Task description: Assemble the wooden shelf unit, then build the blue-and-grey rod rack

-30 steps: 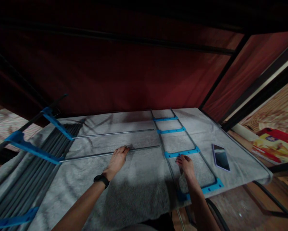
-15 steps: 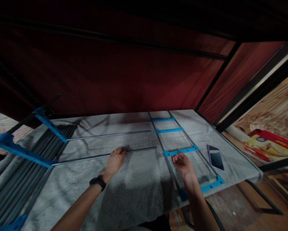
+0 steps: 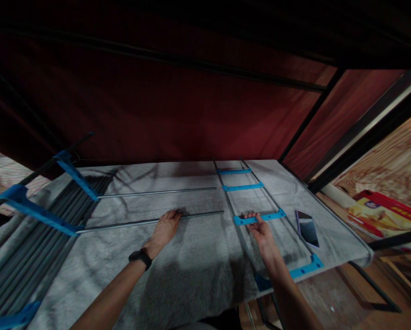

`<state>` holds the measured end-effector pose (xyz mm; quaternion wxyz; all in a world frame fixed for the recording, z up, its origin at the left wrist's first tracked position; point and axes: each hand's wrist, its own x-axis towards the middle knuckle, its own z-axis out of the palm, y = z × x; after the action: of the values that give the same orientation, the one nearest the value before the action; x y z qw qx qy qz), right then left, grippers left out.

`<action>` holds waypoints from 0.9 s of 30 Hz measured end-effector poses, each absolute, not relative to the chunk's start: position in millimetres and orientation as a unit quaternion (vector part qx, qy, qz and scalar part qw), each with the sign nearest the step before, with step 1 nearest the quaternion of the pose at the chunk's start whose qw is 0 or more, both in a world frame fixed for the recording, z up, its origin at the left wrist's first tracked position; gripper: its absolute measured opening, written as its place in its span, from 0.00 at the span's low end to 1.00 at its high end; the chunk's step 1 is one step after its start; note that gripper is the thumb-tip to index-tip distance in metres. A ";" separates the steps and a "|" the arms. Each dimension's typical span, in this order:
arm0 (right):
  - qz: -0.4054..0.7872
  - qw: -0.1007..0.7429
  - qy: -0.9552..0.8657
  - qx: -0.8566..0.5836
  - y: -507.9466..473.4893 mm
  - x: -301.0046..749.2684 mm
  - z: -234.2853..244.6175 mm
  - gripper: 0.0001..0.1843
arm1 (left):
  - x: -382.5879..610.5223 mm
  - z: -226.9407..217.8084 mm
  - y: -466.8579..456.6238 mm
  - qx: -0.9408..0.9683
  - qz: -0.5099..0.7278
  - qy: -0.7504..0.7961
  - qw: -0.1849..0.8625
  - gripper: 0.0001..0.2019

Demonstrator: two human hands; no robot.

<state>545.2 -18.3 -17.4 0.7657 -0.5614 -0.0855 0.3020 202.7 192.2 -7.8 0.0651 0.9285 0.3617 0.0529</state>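
My left hand (image 3: 165, 229) is closed over a thin metal rod (image 3: 123, 224), which runs left into a blue plastic bracket (image 3: 42, 215). A second rod (image 3: 157, 191) lies farther back, with its left end at another blue bracket (image 3: 76, 176). On the right, my right hand (image 3: 260, 229) grips a blue plastic crosspiece (image 3: 272, 216), thumb in front and fingertips behind. That crosspiece joins two long grey tubes of a ladder-like frame. Other blue crosspieces (image 3: 243, 187) sit farther along it, and a near one (image 3: 303, 270) is partly covered by my right forearm.
A grey cloth (image 3: 191, 266) covers the bed-like surface. Many grey tubes (image 3: 50, 224) lie bundled at the left. A phone (image 3: 307, 228) rests right of the frame. Behind hangs red fabric (image 3: 191, 114) on dark bars; a red and yellow package (image 3: 384, 213) stands at the right.
My right hand has moved from below the crosspiece to a grip around it, fingers now behind it. My left hand stays on the rod. The view shifts slightly.
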 end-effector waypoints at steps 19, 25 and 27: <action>0.235 0.831 -0.064 -0.500 -42.9 513.7 7.7 0.21 | 208.8 -8.3 197.7 0.931 0.073 0.345 0.091 0.19; 0.175 0.792 -0.116 -0.574 -19.5 485.9 7.7 0.18 | 209.0 0.0 196.7 0.925 0.094 0.343 0.133 0.18; 0.163 0.771 -0.127 -0.602 -12.8 478.8 5.2 0.18 | 208.6 3.5 194.5 0.927 0.088 0.338 0.133 0.18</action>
<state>478.8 -12.8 5.2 0.7714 -0.6017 -0.1275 0.1629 208.6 194.5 3.5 0.1335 0.9275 0.3379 0.0884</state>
